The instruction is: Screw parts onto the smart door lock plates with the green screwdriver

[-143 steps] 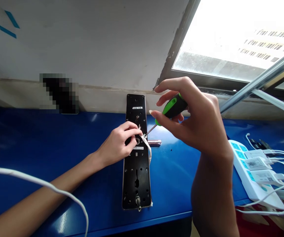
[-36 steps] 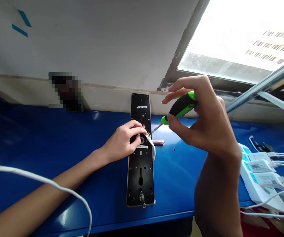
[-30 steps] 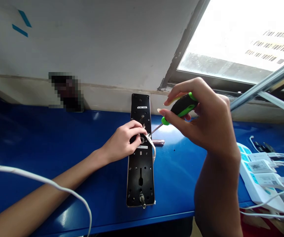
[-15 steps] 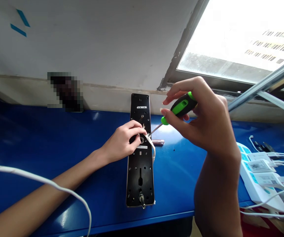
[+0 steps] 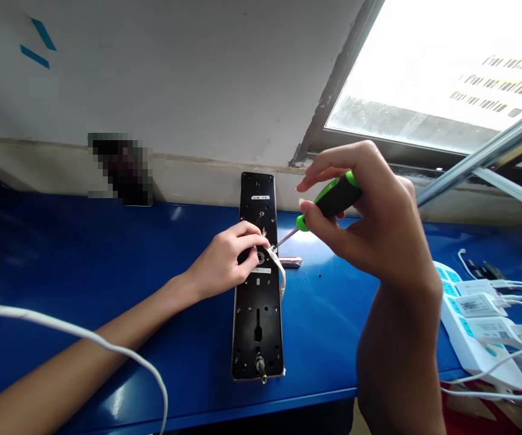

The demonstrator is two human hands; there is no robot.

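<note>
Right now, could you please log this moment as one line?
left hand: on black lock plate, at white strip | right hand: holds screwdriver

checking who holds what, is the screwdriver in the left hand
No, the right hand holds the screwdriver, and the left hand is at the white strap.

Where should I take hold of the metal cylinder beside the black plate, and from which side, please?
Pinch the metal cylinder across its middle from above, coming from the right: it lies flat on the bench, its left end close to the black plate.
</note>
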